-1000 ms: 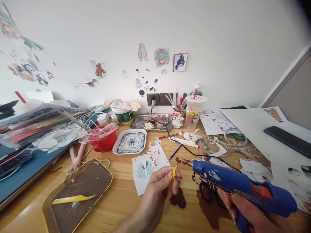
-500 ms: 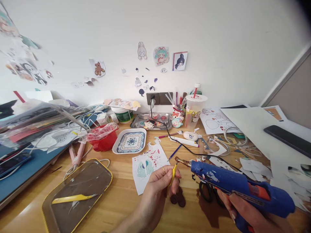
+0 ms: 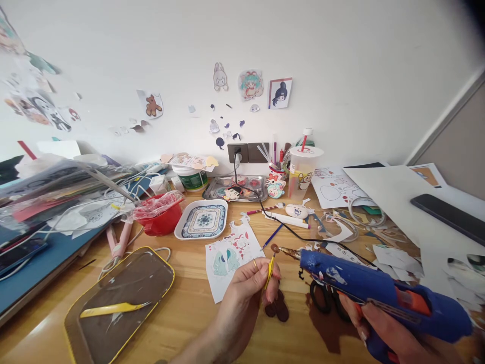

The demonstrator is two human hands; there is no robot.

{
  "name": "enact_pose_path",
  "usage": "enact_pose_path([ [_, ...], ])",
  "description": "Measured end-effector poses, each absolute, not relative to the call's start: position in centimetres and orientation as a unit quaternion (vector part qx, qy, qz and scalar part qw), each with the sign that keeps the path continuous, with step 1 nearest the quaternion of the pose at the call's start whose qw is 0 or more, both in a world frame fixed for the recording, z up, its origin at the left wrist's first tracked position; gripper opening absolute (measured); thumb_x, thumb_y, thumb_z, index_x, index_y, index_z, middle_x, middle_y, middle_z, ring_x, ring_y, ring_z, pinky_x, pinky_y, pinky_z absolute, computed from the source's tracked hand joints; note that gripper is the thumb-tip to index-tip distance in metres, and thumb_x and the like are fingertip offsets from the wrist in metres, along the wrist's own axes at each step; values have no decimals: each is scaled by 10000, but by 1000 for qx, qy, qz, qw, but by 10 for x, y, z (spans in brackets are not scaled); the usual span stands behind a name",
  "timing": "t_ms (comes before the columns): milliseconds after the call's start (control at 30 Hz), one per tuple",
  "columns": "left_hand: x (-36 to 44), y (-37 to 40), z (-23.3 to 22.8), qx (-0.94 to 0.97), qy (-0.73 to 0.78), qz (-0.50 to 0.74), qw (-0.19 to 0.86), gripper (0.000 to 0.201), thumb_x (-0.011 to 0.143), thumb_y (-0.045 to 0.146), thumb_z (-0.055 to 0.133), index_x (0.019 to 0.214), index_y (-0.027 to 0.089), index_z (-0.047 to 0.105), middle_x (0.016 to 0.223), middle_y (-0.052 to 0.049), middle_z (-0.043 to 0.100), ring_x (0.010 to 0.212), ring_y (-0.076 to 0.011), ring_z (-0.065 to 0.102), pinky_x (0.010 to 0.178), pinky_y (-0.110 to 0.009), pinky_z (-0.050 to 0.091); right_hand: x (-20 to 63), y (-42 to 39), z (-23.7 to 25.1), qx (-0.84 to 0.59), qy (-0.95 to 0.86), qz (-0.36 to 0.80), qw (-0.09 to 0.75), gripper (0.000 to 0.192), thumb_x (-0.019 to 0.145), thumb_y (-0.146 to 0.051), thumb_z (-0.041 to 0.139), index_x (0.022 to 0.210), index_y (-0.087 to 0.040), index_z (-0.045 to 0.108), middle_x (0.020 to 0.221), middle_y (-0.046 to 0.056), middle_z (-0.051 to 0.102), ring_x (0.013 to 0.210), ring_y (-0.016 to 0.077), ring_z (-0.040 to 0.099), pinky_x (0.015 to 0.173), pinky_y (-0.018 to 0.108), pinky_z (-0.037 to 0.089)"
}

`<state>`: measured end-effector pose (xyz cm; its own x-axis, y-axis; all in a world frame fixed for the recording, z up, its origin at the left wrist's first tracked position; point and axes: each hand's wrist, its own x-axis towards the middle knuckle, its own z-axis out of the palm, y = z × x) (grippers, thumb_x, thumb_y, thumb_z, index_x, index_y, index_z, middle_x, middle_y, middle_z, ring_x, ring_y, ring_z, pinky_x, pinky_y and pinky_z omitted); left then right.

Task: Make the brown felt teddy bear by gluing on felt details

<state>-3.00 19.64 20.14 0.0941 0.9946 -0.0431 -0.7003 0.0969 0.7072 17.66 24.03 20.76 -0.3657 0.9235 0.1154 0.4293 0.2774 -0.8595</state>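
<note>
Between thumb and fingers, my left hand point(image 3: 248, 290) pinches yellow tweezers point(image 3: 270, 270) pointing up. Their tips hold a small round brown piece point(image 3: 275, 248). Wrapped round the handle of a blue hot glue gun point(image 3: 352, 280), my right hand point(image 3: 394, 323) keeps its nozzle point(image 3: 288, 252) pointing left, a small gap from the brown piece. Below, on the table, lies a dark brown cut-out point(image 3: 279, 307), partly hidden by my left hand. Black-handled scissors point(image 3: 322, 297) lie under the glue gun, mostly covered by it.
Second yellow tweezers point(image 3: 113, 309) lie on a brown tray point(image 3: 138, 283) at left. Beyond my left hand are a drawn-on paper sheet point(image 3: 217, 283) and a patterned dish point(image 3: 222, 232). A red container point(image 3: 159, 222), a lidded drink cup point(image 3: 301, 177) and a black cable point(image 3: 299, 236) stand or lie farther back.
The glue gun has shifted slightly right, drawing its nozzle away from the brown piece at the tweezers' tips. My left hand stays nearly still.
</note>
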Motion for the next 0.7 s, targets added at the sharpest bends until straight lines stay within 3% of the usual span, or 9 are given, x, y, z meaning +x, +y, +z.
enact_pose_path([
  [233,-28,196,202,276,278,611,688,247,861,207,362,715,140,549,484,31,386,430,-74,301,539,-262,386,182,240,201,-475,-749,341,311,300,727,-476,491,546,-243,545,483,-11,536,447,171,533,432,248,470],
  [567,-29,196,201,273,276,615,686,257,868,195,342,719,137,543,486,33,395,408,-69,336,540,-275,383,185,245,192,-491,-735,373,280,288,714,-464,513,527,-247,542,485,-4,534,466,193,532,469,284,477],
  [700,-29,196,201,273,271,618,685,261,868,191,336,712,134,538,496,28,398,419,-72,359,526,-258,368,187,243,194,-511,-727,346,301,294,716,-498,505,583,-253,598,558,8,600,523,210,576,453,269,488],
])
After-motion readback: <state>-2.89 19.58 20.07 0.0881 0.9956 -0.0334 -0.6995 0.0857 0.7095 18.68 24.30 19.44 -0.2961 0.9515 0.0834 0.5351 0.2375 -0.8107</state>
